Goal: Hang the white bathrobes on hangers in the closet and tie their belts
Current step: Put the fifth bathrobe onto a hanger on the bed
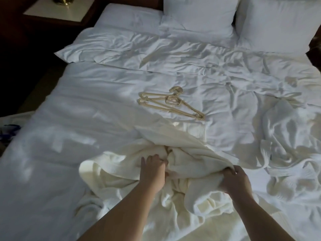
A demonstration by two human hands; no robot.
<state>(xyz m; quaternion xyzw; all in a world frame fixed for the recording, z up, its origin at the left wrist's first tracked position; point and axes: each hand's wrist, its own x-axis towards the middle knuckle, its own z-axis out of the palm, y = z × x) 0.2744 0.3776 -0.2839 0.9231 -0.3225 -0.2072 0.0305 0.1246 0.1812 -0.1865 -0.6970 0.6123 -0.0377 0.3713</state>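
A crumpled cream-white bathrobe lies bunched on the near part of the bed. My left hand grips a fold in its middle. My right hand holds the robe's right edge, fingers curled round the fabric. Beyond the robe, two beige plastic hangers lie stacked flat on the duvet, hooks pointing toward the pillows. A second white bathrobe lies rumpled at the right side of the bed. No belt can be told apart from the folds.
The bed carries a wrinkled white duvet and several pillows at the head. A dark nightstand with a pale top and a brass lamp base stands at the far left. Dark floor runs along the bed's left side.
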